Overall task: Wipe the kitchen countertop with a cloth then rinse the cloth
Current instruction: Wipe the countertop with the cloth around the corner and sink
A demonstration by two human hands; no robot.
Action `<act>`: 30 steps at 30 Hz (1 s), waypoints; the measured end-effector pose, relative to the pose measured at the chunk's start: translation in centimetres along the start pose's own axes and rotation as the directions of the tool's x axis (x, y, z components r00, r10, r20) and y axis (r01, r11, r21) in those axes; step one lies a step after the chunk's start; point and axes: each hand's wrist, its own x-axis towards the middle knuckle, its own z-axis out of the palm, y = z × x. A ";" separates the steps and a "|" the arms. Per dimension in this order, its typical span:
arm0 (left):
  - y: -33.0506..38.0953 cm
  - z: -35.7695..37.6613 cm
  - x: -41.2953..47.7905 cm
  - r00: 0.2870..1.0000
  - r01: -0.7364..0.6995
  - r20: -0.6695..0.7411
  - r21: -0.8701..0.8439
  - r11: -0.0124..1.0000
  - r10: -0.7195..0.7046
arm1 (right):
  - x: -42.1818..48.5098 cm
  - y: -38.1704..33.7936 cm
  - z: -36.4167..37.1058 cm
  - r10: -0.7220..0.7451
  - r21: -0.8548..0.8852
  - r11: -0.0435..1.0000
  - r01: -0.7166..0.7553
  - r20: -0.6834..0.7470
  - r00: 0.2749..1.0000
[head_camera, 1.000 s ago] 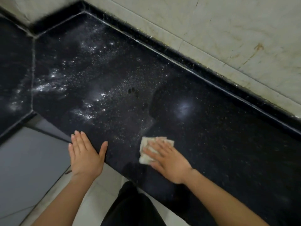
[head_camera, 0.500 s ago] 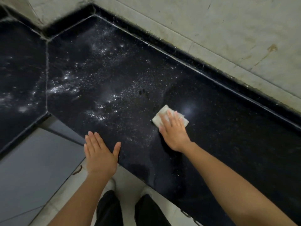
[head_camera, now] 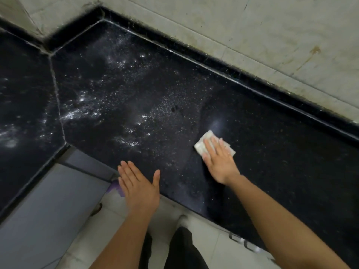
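Observation:
A black speckled stone countertop fills the view, with white powdery residue spread over its left and middle part. A small folded white cloth lies flat on the counter right of centre. My right hand presses on it with straight fingers, covering most of it. My left hand hovers flat at the counter's front edge, fingers straight and together, thumb out, holding nothing.
A stained light tiled wall runs behind a raised black backsplash strip. A seam joins an angled counter slab on the left. Below the edge are a grey cabinet front, white floor tiles and my dark trouser legs.
My right hand has slid the cloth away from the front edge, further onto the counter and to the right. My left hand has stayed flat at the edge.

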 end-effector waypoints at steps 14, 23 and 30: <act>-0.1 -1.3 0.3 0.987 0.007 0.157 -0.117 0.993 0.012 | -11.0 -1.7 5.4 0.611 0.294 0.778 -0.556 -0.148 0.777; -1.2 -2.6 0.5 0.988 -0.056 0.130 -0.183 0.982 0.080 | -10.7 -14.4 7.8 0.150 0.177 0.976 -0.129 -0.114 0.982; -5.8 -4.0 3.7 0.982 -0.185 0.010 -0.085 0.979 0.186 | -12.4 -6.0 6.1 0.128 0.051 0.991 -0.122 -0.153 0.980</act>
